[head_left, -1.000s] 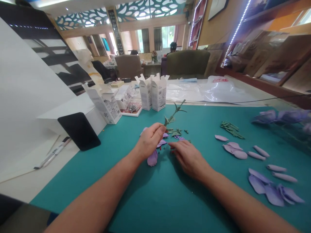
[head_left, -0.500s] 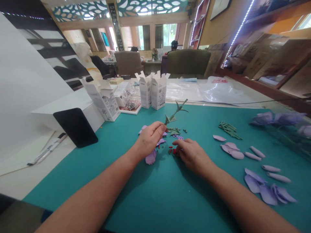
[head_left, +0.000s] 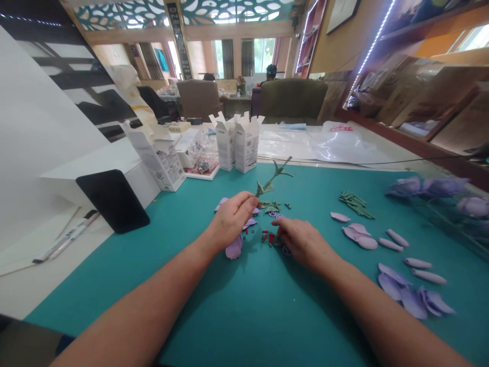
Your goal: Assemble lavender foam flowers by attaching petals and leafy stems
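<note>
head view: left hand [head_left: 232, 220] partly hides green stem [head_left: 273, 177].

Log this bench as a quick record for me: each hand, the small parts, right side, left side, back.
Left hand: the left hand pinches a leafy green stem, which slants up and away
Right hand: the right hand is down at the small parts; whether it grips one is unclear
Small parts: red pieces beside the right fingertips
Right side: green sticks, purple petals, purple flowers
Left side: dark flat panel, leaning
Back: open-topped white boxes
</note>
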{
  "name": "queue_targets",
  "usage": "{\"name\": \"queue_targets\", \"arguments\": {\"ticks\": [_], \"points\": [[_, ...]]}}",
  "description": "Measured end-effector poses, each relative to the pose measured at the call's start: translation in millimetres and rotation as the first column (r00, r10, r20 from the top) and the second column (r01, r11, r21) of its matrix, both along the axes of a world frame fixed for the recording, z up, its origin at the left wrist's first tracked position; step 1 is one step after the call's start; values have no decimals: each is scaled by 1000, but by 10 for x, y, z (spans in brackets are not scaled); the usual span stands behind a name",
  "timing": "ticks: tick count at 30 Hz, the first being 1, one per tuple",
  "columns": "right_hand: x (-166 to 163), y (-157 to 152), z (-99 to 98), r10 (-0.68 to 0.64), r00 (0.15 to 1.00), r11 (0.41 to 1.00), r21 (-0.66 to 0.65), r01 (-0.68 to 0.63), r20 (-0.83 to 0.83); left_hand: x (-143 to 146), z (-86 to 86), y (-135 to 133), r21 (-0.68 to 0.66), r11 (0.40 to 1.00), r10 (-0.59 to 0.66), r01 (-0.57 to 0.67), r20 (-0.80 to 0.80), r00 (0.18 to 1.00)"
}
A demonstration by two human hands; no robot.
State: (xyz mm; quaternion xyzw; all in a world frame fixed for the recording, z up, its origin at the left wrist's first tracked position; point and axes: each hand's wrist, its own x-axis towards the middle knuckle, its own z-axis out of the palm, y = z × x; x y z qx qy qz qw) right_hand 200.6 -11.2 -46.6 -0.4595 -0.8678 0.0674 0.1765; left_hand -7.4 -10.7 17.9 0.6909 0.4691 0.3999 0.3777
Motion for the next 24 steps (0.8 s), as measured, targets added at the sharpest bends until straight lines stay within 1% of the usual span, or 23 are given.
{"name": "queue_targets", "arguments": {"ticks": [3,8,11,17,24], "points": [[9,9,3,-12,1000,1000,11,12,-16,2,3,-4,-13,1000,-2,2,2,1000],[-5,12,0,35,999,999,-12,-35,18,11,-1,-6,-8,1000,-18,18,13,1000],[-10,11,-17,44,998,999,21,-45,33,18,-3,-9,-9,1000,-15,16,20,1000],[-16,15,-14,130,988,988,68,-136,87,26,-9,-8,-10,999,-40,41,21,999],[-66,2,-9,118,988,987,99,-128,97,41,-5,-22,-28,999,-43,43,-6,999]]}}
